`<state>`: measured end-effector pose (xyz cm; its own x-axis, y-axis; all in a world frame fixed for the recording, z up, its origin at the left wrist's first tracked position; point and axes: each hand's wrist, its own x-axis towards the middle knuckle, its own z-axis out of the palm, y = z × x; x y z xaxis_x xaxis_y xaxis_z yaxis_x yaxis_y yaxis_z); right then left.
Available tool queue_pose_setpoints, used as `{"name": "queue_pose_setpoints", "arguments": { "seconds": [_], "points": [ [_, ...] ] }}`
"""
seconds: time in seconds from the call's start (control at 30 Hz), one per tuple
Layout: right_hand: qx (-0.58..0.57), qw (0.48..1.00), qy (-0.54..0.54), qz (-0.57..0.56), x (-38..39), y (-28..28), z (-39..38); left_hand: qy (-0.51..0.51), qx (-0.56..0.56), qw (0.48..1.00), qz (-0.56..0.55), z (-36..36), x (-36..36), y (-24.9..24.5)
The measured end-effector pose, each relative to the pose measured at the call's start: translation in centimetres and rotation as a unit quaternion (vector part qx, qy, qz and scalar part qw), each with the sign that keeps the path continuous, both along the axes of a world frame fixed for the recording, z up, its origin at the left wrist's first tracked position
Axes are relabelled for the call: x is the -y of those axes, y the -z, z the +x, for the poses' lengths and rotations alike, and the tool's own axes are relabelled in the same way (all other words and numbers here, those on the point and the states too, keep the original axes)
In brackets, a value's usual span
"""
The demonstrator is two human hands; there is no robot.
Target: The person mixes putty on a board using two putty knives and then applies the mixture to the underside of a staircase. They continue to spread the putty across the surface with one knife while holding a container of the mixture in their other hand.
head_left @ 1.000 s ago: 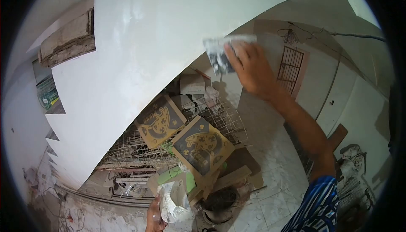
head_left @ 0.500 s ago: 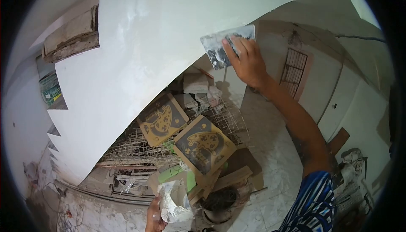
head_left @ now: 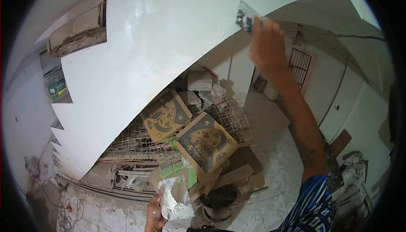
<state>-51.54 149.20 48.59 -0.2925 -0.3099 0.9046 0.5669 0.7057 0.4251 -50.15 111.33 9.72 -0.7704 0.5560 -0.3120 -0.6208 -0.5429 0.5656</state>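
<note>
Raised at the upper right, my right hand [head_left: 268, 44] is closed around a flat plastering trowel [head_left: 244, 17], its metal blade smeared with white and dark patches. The blade overlaps the edge of the white stair-side wall [head_left: 152, 50] in this view, tilted with one corner up. Low in the view, my left hand [head_left: 155, 216] grips the left side of a putty container [head_left: 174, 198], whose walls are caked in white putty. Most of my left fingers are hidden behind it.
Two pizza boxes [head_left: 207, 141] lie on a wire mesh [head_left: 232, 120] below the sloping wall edge. Wooden boards [head_left: 232, 178] and a round pot [head_left: 216, 215] are nearby on the floor. A barred window [head_left: 299, 67] shows at right, and cables [head_left: 67, 215] lie at lower left.
My right hand has moved up and slightly right with the trowel, and the blade has turned more edge-on. My left hand still holds the putty container in nearly the same place.
</note>
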Motion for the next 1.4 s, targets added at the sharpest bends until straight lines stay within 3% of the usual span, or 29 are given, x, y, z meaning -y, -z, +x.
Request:
{"name": "queue_pose_setpoints", "arguments": {
  "seconds": [0.07, 0.13, 0.23, 0.33, 0.43, 0.5, 0.6, 0.7, 0.8, 0.87, 0.97, 1.07, 1.17, 1.23, 1.3, 1.4],
  "points": [
    [0.016, 0.997, -0.043, 0.062, 0.7, 1.7, -1.2, 0.003, -0.001, 1.000, 0.007, 0.2, 0.2, 0.0],
    [0.114, 0.991, 0.051, 0.040, 3.3, 4.7, -1.3, 0.004, -0.001, 1.000, 0.007, 0.2, 0.4, 0.1],
    [0.221, 0.967, -0.026, 0.124, 4.8, 8.4, -0.6, 0.004, -0.004, 1.000, -0.008, 0.3, 0.8, 0.2],
    [0.232, 0.962, -0.075, 0.124, 5.3, 8.1, 1.1, 0.002, -0.009, 1.000, -0.022, 0.4, 1.0, -0.3],
    [0.100, 0.987, -0.091, 0.087, 3.5, 4.4, 1.9, -0.005, 0.006, 1.000, -0.002, 0.4, 1.2, 0.4],
    [0.026, 0.994, -0.003, 0.109, 2.3, 1.3, 2.3, -0.007, 0.006, 1.000, 0.029, -0.1, 1.4, 1.8],
    [-0.028, 0.992, 0.029, 0.121, 0.0, -1.7, 0.7, -0.007, 0.004, 1.000, 0.004, -0.4, 1.3, 2.2],
    [0.005, 0.996, 0.036, 0.083, 0.0, -1.6, -0.1, 0.005, 0.007, 1.000, 0.024, 0.6, 1.0, -0.1],
    [0.077, 0.996, -0.025, 0.026, 1.6, 0.5, -2.0, 0.010, 0.002, 0.999, 0.031, 0.6, 0.9, -0.1],
    [0.122, 0.979, 0.063, 0.151, 3.3, 4.0, -2.1, 0.014, -0.002, 0.999, 0.029, 0.6, 0.9, -0.2],
    [0.230, 0.952, 0.021, 0.199, 5.6, 7.4, -0.7, 0.017, 0.005, 1.000, 0.011, 0.5, 1.0, -0.4],
    [0.257, 0.944, -0.042, 0.203, 5.9, 7.3, 0.4, 0.016, 0.011, 1.000, 0.011, 0.4, 1.3, 0.0],
    [0.121, 0.961, -0.157, 0.191, 3.6, 3.1, 0.4, 0.004, 0.012, 1.000, -0.007, 0.5, 1.4, -0.2],
    [0.003, 0.981, 0.019, 0.193, 1.6, 0.1, 1.8, 0.001, 0.008, 1.000, -0.011, 0.5, 1.5, -0.4],
    [-0.053, 0.992, 0.050, 0.100, -0.9, -2.9, 1.6, 0.000, 0.002, 1.000, 0.002, 0.6, 1.6, -0.3],
    [-0.110, 0.981, 0.034, 0.158, -3.9, -4.5, 1.3, -0.022, -0.008, 1.000, 0.000, 0.3, 1.5, 0.7]
  ]
}}
